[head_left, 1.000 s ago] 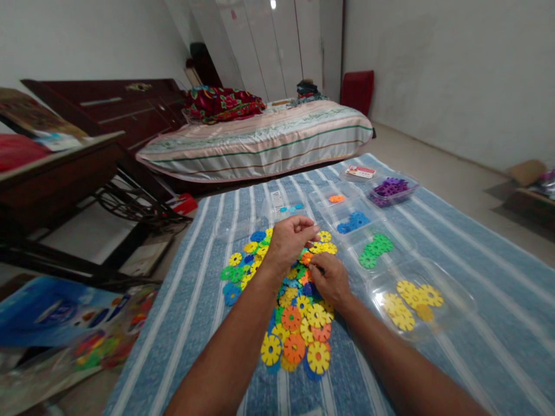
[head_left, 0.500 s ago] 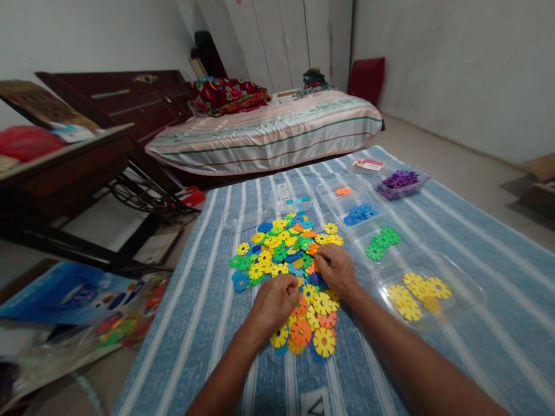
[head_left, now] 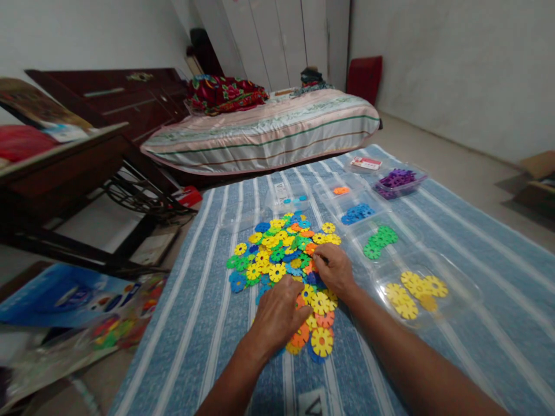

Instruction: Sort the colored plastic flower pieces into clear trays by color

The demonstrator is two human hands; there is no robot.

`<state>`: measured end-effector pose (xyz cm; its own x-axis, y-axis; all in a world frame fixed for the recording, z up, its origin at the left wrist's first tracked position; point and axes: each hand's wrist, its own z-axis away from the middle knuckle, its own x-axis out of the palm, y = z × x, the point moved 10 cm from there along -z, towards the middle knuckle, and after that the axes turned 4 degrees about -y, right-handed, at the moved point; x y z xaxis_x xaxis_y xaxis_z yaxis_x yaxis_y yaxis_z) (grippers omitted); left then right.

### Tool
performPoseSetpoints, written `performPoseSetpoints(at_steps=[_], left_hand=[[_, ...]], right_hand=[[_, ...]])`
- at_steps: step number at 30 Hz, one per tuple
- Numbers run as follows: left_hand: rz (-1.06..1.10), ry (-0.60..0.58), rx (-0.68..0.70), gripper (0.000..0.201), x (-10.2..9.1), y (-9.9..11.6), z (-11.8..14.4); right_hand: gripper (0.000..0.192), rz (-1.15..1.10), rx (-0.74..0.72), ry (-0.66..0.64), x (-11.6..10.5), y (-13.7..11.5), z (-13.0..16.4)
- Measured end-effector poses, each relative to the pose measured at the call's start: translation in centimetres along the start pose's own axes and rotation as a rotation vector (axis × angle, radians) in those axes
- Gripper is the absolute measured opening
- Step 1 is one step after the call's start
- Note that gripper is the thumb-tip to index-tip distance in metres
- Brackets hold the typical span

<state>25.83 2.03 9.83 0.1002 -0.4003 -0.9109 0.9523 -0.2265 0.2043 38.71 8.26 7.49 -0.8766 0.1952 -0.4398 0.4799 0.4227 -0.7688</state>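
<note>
A loose pile of flower-shaped plastic discs (head_left: 277,271) in yellow, green, blue and orange lies on the striped cloth. Over its near left part is my left hand (head_left: 281,309), palm down, thumb stretched away from the fingers, with nothing visible in it. At the pile's right side my right hand (head_left: 335,267) has its fingers curled together, their tips beside an orange disc (head_left: 310,248). Whether that hand grips a disc is hidden. Sorted discs sit in clear plastic trays to the right: yellow discs (head_left: 416,292), green discs (head_left: 380,241), blue discs (head_left: 358,214) and purple discs (head_left: 395,182).
Another clear tray with an orange disc (head_left: 341,190) and one with light blue pieces (head_left: 295,200) stand at the back. A red and white card (head_left: 366,163) lies by the far edge. Left of the cloth are a blue package (head_left: 73,294) and a dark table (head_left: 65,185); a bed (head_left: 269,133) stands beyond.
My left hand has opened from a closed pinch, its thumb now spread over the near discs. My right hand stays curled at the pile's right side. The view has shifted slightly.
</note>
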Motion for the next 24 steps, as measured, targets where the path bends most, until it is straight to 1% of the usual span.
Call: performPoseSetpoints(at_steps=[4, 7, 11, 14, 18, 22, 24], left_hand=[[-0.02, -0.013, 0.036, 0.022, 0.5, 1.7, -0.1], [-0.037, -0.007, 0.044, 0.021, 1.1, 2.5, -0.4], [-0.03, -0.016, 0.045, 0.019, 1.7, 3.1, -0.7], [0.007, -0.018, 0.051, 0.018, 1.8, 3.2, -0.8], [0.142, 0.031, 0.049, 0.006, 1.2, 2.4, -1.0], [0.374, 0.056, 0.025, 0.014, 0.4, 1.7, -1.2], [0.493, 0.069, 0.013, 0.016, -0.2, 2.1, -1.4]], right_hand=[[0.015, 0.012, -0.004, -0.009, 0.1, -0.1, 0.0], [0.015, 0.011, -0.001, -0.016, 0.1, 0.0, 0.0], [0.015, 0.013, 0.002, -0.008, 0.0, 0.0, 0.0], [0.015, 0.016, 0.0, 0.002, -0.1, -0.1, -0.1], [0.015, 0.02, 0.005, -0.006, 0.1, 0.0, -0.1], [0.014, 0.013, 0.015, -0.017, 0.4, 0.3, -0.2], [0.013, 0.02, 0.014, -0.014, 0.5, 0.5, -0.2]])
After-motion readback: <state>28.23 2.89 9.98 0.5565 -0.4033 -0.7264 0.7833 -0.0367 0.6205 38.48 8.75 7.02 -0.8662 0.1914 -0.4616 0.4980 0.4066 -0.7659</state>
